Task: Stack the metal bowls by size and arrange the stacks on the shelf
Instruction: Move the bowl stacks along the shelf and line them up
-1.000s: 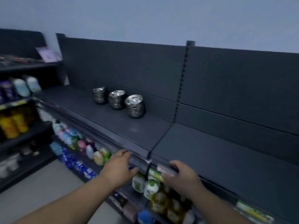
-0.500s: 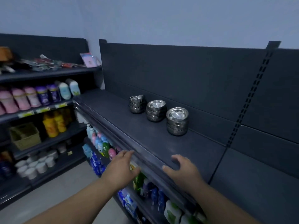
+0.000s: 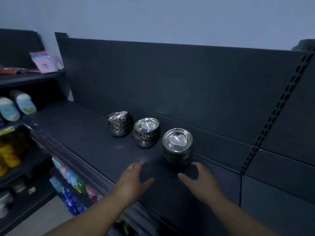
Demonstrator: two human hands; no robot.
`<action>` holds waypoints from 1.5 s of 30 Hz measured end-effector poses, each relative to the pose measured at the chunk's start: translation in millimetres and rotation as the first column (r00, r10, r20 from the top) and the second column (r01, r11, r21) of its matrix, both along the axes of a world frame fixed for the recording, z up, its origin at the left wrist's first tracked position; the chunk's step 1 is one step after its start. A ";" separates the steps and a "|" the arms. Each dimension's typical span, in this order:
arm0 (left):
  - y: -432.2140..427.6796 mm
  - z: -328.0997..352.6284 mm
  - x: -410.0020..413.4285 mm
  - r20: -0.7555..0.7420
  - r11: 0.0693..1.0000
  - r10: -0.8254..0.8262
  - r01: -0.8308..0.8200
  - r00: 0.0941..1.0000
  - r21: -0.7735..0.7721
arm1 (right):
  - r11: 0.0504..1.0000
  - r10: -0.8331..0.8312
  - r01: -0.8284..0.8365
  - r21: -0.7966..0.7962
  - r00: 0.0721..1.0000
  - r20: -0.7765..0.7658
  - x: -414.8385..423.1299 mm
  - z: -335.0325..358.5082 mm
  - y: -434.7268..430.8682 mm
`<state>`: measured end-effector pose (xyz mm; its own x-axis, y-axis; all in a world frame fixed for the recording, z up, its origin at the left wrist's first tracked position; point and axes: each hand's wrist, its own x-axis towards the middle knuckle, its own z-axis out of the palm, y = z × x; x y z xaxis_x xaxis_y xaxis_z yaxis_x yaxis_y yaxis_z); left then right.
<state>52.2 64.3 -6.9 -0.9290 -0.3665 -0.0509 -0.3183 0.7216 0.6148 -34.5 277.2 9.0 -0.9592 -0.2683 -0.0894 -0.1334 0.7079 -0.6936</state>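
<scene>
While both hands (image 3: 136, 180) (image 3: 201, 182) hover, fingers spread (empty), nearest bowl stack (image 3: 177, 147) just beyond right fingertips (image 3: 196, 165).

The dark grey shelf (image 3: 81, 133) carries three stacks of metal bowls in a row along its back panel: the left stack (image 3: 118, 124), its top bowl tilted, the middle stack (image 3: 146, 132) just beside it, and the right stack (image 3: 177, 146) set slightly apart.

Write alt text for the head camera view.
Three stacks of metal bowls stand in a row on a dark shelf. The open left hand and right hand reach toward the nearest stack, touching nothing.
</scene>
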 end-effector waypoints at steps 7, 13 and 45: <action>-35.1 -5.7 -85.2 0.007 0.977 -0.205 0.204 0.979 0.068 | 0.970 -0.228 0.230 -0.079 0.973 0.026 -31.4 -1.3 -27.3; -50.9 -5.9 -138.7 -0.010 0.881 -0.366 0.350 0.931 0.319 | 0.917 -0.361 0.375 -0.134 0.925 0.122 -50.2 -4.8 -55.5; 134.0 15.2 -18.0 -0.167 0.359 -0.705 0.549 0.690 0.755 | 0.449 -0.599 0.617 -0.646 0.745 0.295 149.0 5.4 89.3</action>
<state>34.2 198.3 8.4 -0.8180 0.5542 -0.1539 -0.1136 0.1065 0.9878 114.5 366.5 14.4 -0.9026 0.3944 -0.1726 0.1611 -0.0625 -0.9850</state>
